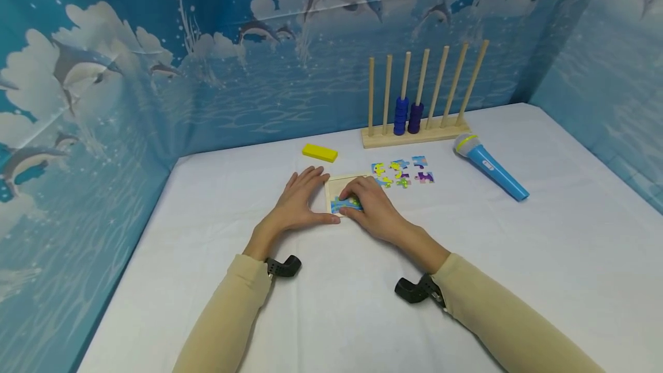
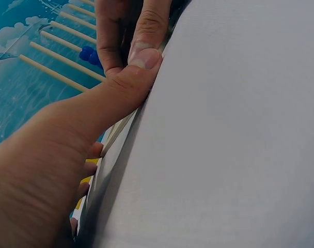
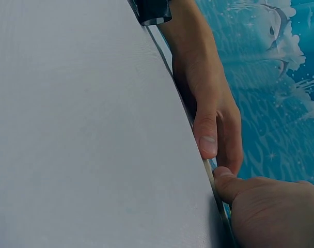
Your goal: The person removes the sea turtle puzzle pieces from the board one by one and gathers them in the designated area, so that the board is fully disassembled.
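Observation:
A small pale wooden puzzle tray (image 1: 335,186) lies on the white tabletop, with blue puzzle pieces (image 1: 336,205) along its near side. My left hand (image 1: 296,203) holds the tray by its left side, thumb at the near edge and fingers at the far left corner. Over the tray, my right hand (image 1: 377,210) has its thumb and index finger curled at a blue-and-green puzzle piece (image 1: 354,202), pinching it low among the laid pieces. Both wrist views look nearly along the tabletop; they show left hand (image 2: 121,88) and right hand (image 3: 270,206) meeting at the tray's edge, the pieces mostly hidden.
Several loose puzzle pieces (image 1: 401,172) lie just right of the tray. A yellow block (image 1: 319,152) sits behind it. At the back stands a wooden peg rack (image 1: 414,139) with blue and purple beads. A blue toy microphone (image 1: 492,167) lies to the right.

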`<state>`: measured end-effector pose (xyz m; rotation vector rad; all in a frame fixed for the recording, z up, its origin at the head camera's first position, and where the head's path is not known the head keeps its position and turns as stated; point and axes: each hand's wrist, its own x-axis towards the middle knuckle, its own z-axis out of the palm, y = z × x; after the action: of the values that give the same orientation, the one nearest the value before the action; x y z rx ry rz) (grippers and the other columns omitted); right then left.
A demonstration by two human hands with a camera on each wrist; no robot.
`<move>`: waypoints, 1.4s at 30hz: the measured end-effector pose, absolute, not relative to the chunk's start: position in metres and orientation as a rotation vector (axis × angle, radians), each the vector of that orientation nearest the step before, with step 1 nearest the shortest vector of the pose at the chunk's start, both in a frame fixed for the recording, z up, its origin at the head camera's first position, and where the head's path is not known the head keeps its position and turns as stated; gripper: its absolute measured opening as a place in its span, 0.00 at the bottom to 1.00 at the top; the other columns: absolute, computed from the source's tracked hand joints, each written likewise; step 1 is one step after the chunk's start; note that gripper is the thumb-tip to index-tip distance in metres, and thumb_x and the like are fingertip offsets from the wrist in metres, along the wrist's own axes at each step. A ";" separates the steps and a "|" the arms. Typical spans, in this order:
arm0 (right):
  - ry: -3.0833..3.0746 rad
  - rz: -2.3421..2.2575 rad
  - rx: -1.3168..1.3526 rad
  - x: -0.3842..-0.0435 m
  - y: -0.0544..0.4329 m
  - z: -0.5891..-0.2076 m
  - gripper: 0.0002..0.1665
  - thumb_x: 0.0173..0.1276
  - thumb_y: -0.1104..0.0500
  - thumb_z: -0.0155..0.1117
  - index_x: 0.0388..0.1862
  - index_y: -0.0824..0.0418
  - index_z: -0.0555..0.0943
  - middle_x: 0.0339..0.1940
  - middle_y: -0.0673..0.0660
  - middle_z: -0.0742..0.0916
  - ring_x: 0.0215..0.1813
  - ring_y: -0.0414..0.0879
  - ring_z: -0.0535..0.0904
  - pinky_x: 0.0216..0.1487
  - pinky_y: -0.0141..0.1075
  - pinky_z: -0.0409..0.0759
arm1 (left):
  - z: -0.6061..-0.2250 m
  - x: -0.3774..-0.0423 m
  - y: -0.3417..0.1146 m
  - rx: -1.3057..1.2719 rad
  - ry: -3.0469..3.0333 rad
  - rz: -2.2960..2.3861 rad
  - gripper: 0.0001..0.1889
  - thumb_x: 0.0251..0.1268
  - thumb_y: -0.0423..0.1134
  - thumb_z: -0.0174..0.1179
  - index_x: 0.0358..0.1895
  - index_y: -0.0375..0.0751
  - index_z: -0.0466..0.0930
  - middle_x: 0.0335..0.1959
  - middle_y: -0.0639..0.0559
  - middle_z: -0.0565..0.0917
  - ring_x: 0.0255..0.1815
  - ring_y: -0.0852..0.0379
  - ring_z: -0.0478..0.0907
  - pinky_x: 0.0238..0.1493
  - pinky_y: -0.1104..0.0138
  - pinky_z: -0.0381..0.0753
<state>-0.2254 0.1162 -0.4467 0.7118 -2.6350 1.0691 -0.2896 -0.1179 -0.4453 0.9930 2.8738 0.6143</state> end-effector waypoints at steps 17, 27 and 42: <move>-2.600 1.225 0.647 -0.225 0.116 -0.451 0.09 0.75 0.62 0.70 0.52 0.56 0.82 0.51 0.53 0.87 0.52 0.48 0.78 0.59 0.45 0.79 | -0.446 -0.290 -0.118 0.985 2.876 0.606 0.57 0.54 0.69 0.74 0.84 0.48 0.61 0.87 0.51 0.56 0.90 0.50 0.43 0.87 0.46 0.34; -2.550 1.218 0.654 -0.227 0.116 -0.450 0.09 0.73 0.63 0.71 0.50 0.56 0.85 0.50 0.51 0.87 0.55 0.48 0.78 0.61 0.46 0.78 | -0.446 -0.290 -0.118 0.983 2.876 0.610 0.56 0.54 0.70 0.73 0.84 0.49 0.61 0.87 0.52 0.55 0.90 0.51 0.43 0.87 0.47 0.34; -2.377 1.532 0.468 -0.226 0.119 -0.444 0.04 0.73 0.62 0.72 0.45 0.56 0.87 0.41 0.51 0.91 0.43 0.43 0.87 0.48 0.34 0.86 | -0.446 -0.288 -0.117 0.973 2.873 0.640 0.56 0.54 0.71 0.72 0.83 0.50 0.62 0.87 0.53 0.56 0.89 0.51 0.43 0.88 0.48 0.33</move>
<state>-0.2255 0.1186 -0.4444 0.4676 -2.3773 1.5322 -0.2881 -0.1166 -0.4460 0.9729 2.8727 0.6396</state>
